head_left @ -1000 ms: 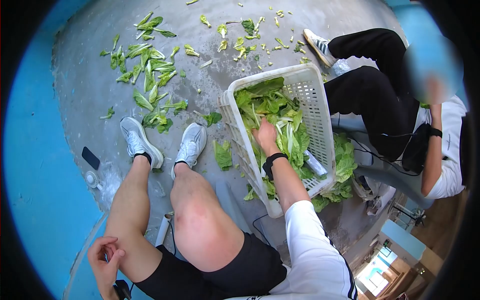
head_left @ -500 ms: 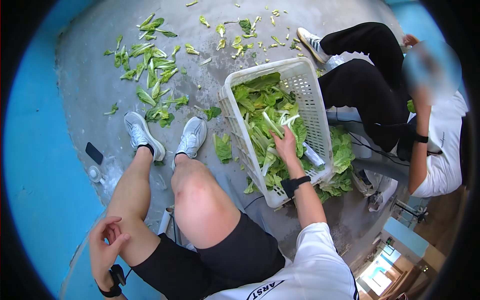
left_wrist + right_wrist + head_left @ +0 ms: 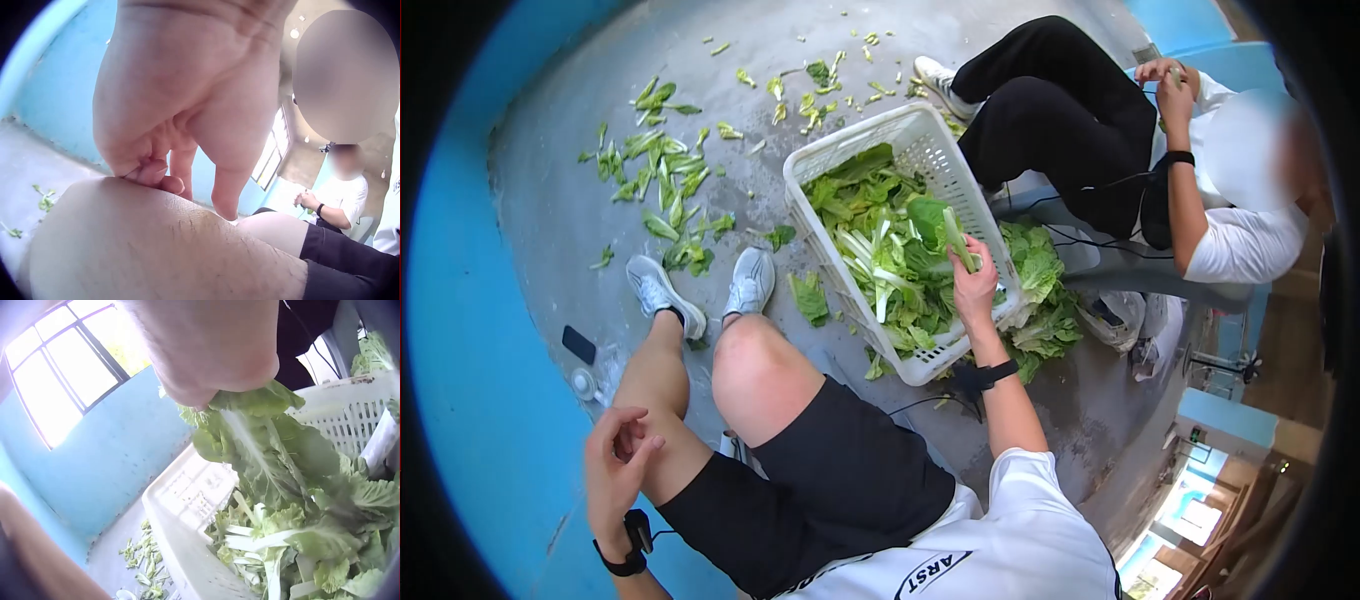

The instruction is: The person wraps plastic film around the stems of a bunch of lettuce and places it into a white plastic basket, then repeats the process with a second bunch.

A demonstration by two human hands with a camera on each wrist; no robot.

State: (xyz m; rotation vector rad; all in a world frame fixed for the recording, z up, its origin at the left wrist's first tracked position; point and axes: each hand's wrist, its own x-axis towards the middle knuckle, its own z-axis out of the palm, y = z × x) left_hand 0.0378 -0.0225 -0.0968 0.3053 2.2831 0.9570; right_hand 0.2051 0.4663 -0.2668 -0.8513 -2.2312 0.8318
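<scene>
Over the near right part of a white plastic crate (image 3: pixel 912 372), my right hand (image 3: pixel 975 285) grips a cabbage leaf (image 3: pixel 953 240) by its pale stalk. The right wrist view shows the leaf's broad green blade (image 3: pixel 250 447) hanging down from the hand. Below it, the crate holds a heap of loose leaves with white stalks (image 3: pixel 870 250). My left hand (image 3: pixel 617 455) rests by my bare knee with loosely bent fingers and nothing in it. In the left wrist view its fingertips (image 3: pixel 225 209) are right at the skin of the leg.
More cabbage leaves (image 3: pixel 1040 280) lie beside the crate on the right. Scattered leaves (image 3: pixel 665 170) cover the floor ahead of my shoes. Another person (image 3: pixel 1200 190) sits at the right, hands raised together. A phone (image 3: pixel 579 344) and a white round object (image 3: pixel 583 384) lie left.
My right hand has come up out of the heap with the cabbage leaf and moved back toward the crate's right rim. The left hand stays at the knee. The head view has shifted right.
</scene>
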